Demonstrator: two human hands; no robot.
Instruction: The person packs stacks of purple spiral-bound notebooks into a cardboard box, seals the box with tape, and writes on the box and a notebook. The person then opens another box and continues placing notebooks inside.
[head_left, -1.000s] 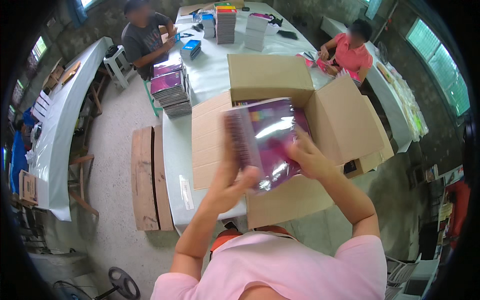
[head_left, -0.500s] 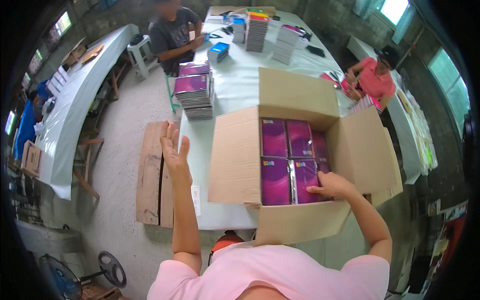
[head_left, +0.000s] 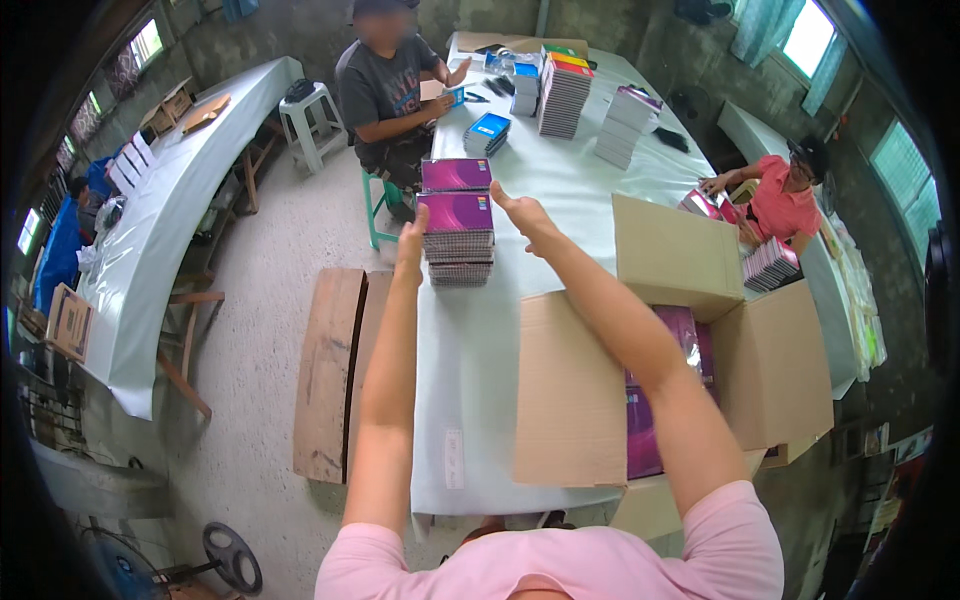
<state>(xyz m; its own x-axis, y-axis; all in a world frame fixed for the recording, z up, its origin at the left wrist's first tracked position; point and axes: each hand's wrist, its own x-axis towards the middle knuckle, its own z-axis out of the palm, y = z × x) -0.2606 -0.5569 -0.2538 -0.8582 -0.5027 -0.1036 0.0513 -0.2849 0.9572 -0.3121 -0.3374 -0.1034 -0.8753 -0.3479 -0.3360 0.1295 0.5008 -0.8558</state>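
Observation:
A tall stack of purple-covered spiral notebooks (head_left: 457, 222) stands on the white-covered table, between my two hands. My left hand (head_left: 411, 248) is at the stack's left side, fingers stretched upward; whether it touches the stack I cannot tell. On the other side my right hand (head_left: 527, 220) is open, its fingertips close to the upper right edge of the stack. My right arm reaches across an open cardboard box (head_left: 570, 400). Inside the box lie more purple notebooks (head_left: 643, 430), partly hidden under that arm.
Across the white table (head_left: 470, 390) stand stacks of other notebooks (head_left: 566, 95) and a low blue-topped pile (head_left: 487, 133). One person (head_left: 385, 90) sits at the left side, another (head_left: 780, 200) at the right with notebooks. Wooden crates (head_left: 330, 375) stand left of the table.
My right hand has left the notebooks in the box and swung over to the right side of the stack. My left hand has moved forward to its left side. The view has shifted left.

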